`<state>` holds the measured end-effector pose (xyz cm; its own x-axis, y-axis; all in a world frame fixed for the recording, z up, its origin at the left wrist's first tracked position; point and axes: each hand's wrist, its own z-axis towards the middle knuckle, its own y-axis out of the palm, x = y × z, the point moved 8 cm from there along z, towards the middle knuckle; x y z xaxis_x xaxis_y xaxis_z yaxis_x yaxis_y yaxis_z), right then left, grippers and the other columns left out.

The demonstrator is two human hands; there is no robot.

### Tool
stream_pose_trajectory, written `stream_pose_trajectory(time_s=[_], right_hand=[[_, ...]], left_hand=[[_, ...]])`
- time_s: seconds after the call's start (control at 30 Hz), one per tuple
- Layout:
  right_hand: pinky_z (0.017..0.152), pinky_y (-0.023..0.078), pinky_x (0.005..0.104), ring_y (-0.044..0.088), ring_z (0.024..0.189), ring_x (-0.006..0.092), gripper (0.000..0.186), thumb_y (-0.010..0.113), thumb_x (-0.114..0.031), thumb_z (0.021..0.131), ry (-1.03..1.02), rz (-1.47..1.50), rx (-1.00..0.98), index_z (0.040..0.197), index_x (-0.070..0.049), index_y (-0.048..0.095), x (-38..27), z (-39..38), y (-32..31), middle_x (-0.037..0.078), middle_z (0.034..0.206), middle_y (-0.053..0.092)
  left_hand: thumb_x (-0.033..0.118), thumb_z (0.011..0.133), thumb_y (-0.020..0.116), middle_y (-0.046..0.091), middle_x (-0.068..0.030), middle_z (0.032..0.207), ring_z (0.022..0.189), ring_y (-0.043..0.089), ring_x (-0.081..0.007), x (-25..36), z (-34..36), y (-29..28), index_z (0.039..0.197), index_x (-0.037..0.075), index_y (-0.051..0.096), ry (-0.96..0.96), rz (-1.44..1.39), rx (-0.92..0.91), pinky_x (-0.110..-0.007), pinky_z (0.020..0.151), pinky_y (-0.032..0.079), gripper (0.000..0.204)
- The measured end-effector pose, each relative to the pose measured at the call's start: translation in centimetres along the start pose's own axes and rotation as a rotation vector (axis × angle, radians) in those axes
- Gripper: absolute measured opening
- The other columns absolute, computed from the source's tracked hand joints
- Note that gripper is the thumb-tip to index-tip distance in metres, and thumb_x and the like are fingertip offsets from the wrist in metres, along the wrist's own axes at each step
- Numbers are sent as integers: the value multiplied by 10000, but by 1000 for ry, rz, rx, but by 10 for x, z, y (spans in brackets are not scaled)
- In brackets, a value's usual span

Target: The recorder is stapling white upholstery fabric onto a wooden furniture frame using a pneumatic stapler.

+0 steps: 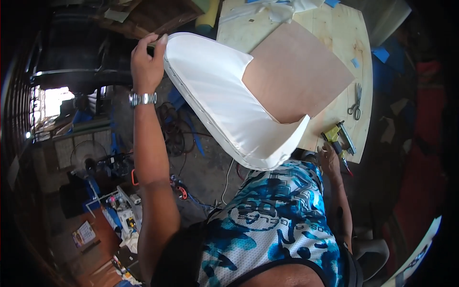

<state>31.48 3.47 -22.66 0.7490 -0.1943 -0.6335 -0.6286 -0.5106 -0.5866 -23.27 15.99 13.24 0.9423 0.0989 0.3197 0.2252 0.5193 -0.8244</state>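
Observation:
My left hand grips the far left end of a white fabric-covered curved panel, thumb over its edge. The panel is tilted, and a seam or row of fasteners runs along its outer rim. Its near end rests by my lap, at the table's edge. Beyond it a flat brown board lies on the table, partly covered by the white panel. My right hand is low at the table's near edge, fingers apart beside the handle of a yellow-green staple gun. Whether it touches the handle is unclear.
The light wooden table carries scissors on the right and white cloth at the far edge. Hoses and cables lie on the floor to the left, near a fan. A cluttered tool stand is at lower left.

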Motion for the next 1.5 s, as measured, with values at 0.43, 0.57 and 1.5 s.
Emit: stream_pose_trajectory(time_s=[0.43, 0.57, 1.5], right_hand=[[1177, 281, 526, 330, 1449, 346, 963, 234, -808, 905, -350, 681, 550, 1540, -88, 301, -180, -84, -99, 212, 1565, 319], [1148, 352, 508, 458, 1346, 318, 962, 247, -805, 912, -323, 1004, 678, 1431, -15, 423, -163, -51, -122, 224, 1439, 465], [1074, 406, 451, 534, 1300, 311, 284, 547, -234, 971, -325, 342, -42, 941, 12, 686, -105, -8, -144, 199, 1345, 594]], left_hand=[[380, 937, 660, 727, -175, 996, 913, 696, -303, 39, 33, 109, 1069, 42, 706, -23, -168, -316, -368, 825, 518, 366], [426, 965, 597, 715, -167, 1134, 1041, 677, -300, 45, 29, 121, 1168, 60, 696, -2, -30, -390, -376, 908, 504, 430], [235, 1007, 581, 639, -217, 1243, 1063, 632, -243, 49, -347, 12, 1350, -48, 543, -779, -167, -232, -364, 890, 505, 447]])
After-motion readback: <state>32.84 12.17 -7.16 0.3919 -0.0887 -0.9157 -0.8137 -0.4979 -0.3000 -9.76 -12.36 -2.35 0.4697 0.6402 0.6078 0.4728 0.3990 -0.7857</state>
